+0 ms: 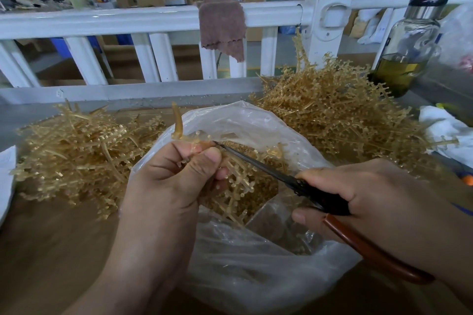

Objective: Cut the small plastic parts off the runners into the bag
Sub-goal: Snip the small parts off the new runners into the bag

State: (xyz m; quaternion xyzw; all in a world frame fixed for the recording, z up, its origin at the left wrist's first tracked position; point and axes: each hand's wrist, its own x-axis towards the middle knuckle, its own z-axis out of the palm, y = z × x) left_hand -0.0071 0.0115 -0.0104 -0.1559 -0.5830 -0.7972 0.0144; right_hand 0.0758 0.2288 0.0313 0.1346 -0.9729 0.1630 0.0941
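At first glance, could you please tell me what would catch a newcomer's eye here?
At centre, the left hand grips a runner over the open bag while the right hand holds scissors, tip at the runner. The left pile and right pile of runners flank the bag.

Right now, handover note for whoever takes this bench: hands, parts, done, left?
Left hand grips a tan branched plastic runner over the open clear plastic bag.
Right hand holds black-bladed, brown-handled scissors, tip at the runner by the left fingers.
Done: a layer of small tan cut parts lies in the bag.
Left: this runner carries parts; a left heap and a right heap of tan runners flank the bag, and I cannot tell which is trimmed.
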